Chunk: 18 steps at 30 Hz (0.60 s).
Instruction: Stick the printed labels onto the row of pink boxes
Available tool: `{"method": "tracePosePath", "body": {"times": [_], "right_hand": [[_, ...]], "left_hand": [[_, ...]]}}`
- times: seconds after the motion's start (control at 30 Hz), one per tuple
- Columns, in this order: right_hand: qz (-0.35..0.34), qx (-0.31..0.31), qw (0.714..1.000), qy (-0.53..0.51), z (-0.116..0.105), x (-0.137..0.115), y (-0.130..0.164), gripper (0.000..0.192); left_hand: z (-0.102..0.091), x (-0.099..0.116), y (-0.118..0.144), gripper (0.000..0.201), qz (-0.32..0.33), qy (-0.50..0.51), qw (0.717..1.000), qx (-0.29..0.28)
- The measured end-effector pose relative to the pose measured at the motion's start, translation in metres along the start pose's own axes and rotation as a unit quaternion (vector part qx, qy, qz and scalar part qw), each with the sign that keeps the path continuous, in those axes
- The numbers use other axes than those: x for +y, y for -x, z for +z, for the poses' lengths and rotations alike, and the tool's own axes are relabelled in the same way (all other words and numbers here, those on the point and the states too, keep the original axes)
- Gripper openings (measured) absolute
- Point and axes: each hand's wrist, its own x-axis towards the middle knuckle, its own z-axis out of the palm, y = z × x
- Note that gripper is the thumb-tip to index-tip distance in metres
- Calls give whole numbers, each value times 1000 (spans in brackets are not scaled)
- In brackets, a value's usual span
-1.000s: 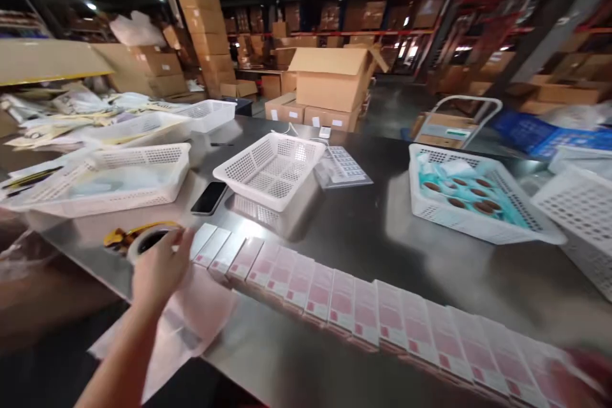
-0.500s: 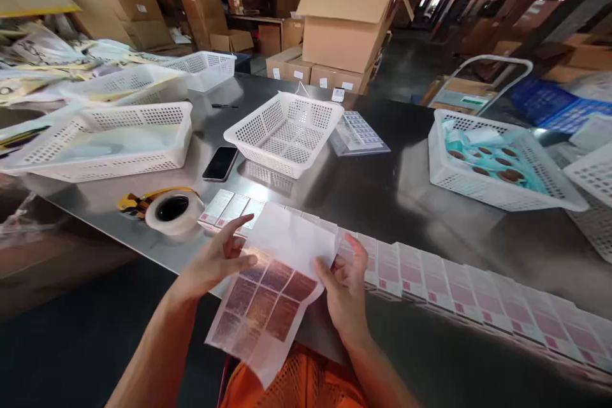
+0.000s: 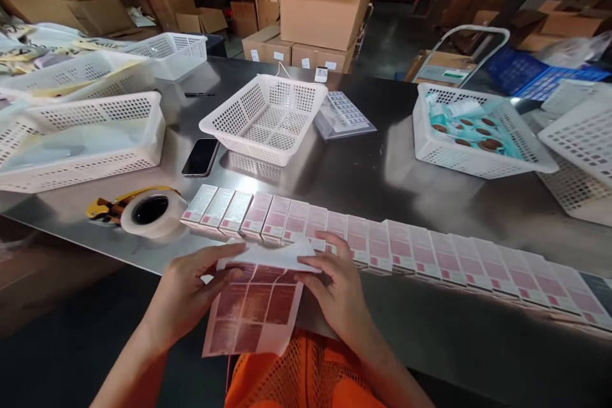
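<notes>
Between my hands hangs a sheet of pinkish stickers (image 3: pixel 255 303), with its white upper part folded back. My left hand (image 3: pixel 189 290) pinches the sheet's left edge near the fold, thumb and forefinger closed on it. On the other side, my right hand (image 3: pixel 335 284) grips the right edge of the same fold between thumb and fingers. Just beyond the sheet, a long row of small boxes (image 3: pixel 368 242) runs slantwise across the table. Most of the box tops look pink; the few at the left end (image 3: pixel 217 207) look silvery white.
A tape roll (image 3: pixel 150 211) on a yellow dispenser and a phone (image 3: pixel 201 157) lie left. A white basket (image 3: pixel 268 118) stands mid-table beside bagged label sheets (image 3: pixel 344 115). At right, another basket (image 3: pixel 482 162) holds teal packets. More baskets (image 3: pixel 86 140) stand left; cartons (image 3: pixel 320 13) rise behind.
The white upper part of the sheet has been bent down, and both hands now pinch it along the fold. My view has shifted slightly right and downward.
</notes>
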Motion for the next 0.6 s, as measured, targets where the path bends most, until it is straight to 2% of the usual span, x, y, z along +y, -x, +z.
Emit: {"method": "tracePosePath", "body": {"times": [0.1, 0.17, 0.27, 0.33, 0.5, 0.6], "right_hand": [[-38, -18, 999, 3, -3, -6, -3, 15], [-9, -23, 1000, -12, -4, -9, -5, 14], [60, -23, 997, -39, -5, -12, -4, 17], [78, -17, 996, -41, -6, -13, -3, 19], [70, -3, 996, -55, -5, -9, -3, 21], [35, 44, 996, -64, -3, -6, -4, 14]], "left_hand": [[-1, 4, -3, 22, 32, -41, 998, 43], [1, 5, -6, 22, 45, -14, 997, 57], [10, 5, -6, 22, -10, 121, 992, 28], [19, 3, -4, 23, -56, 181, 982, 24], [35, -4, 6, 23, -85, 183, 978, 58], [35, -7, 9, 23, -91, 180, 978, 55]]}}
